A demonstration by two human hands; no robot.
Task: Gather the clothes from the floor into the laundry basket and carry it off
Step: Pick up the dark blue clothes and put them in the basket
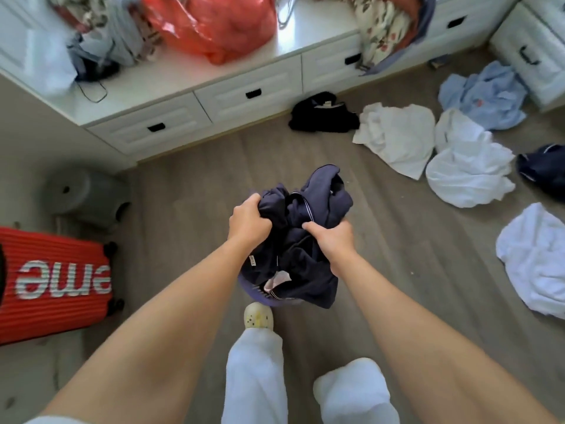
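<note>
A bundle of navy clothes [308,237] hangs above the floor in the middle of the view. My left hand [249,220] grips its left side and my right hand [331,240] grips its right side. Loose clothes lie on the wooden floor to the right: a black garment [324,113], a white one [397,136], another white one [467,166], a light blue shirt [486,93], a dark navy piece [544,169] and a white piece [538,258]. No laundry basket shows clearly; a bluish rim [260,296] peeks out under the bundle.
A white drawer unit [250,93] runs along the back, topped with an orange bag [214,26] and piled clothes. A red suitcase [52,280] lies at the left beside a grey stool [88,197]. My foot in a pale shoe [258,315] stands below the bundle.
</note>
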